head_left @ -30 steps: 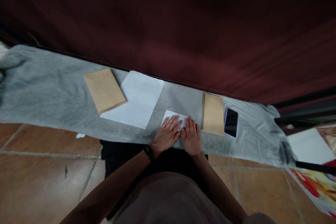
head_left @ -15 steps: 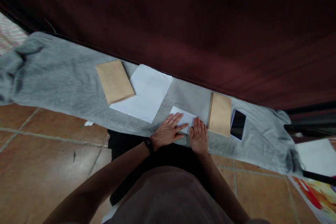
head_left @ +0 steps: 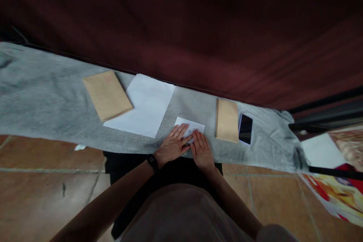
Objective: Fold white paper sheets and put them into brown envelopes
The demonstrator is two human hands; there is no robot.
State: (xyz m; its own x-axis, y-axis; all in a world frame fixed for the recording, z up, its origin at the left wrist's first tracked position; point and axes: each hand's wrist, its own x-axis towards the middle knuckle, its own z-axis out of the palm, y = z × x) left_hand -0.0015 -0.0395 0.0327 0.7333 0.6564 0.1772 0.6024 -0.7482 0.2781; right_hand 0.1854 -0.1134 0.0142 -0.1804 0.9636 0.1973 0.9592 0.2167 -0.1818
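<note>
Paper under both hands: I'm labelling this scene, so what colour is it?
The paper is white, showing best in the head view.

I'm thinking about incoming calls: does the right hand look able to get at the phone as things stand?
Probably yes: the right hand rests on the small white paper, and the brown stack between that hand and the uncovered phone looks low enough to pass over.

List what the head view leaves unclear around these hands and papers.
Head view:
Small white paper: near part hidden by left hand and right hand.
Large white sheet: part covered by left brown packet.
Red mark on packet: too small to read.
Wristband display: too small to read.
</note>
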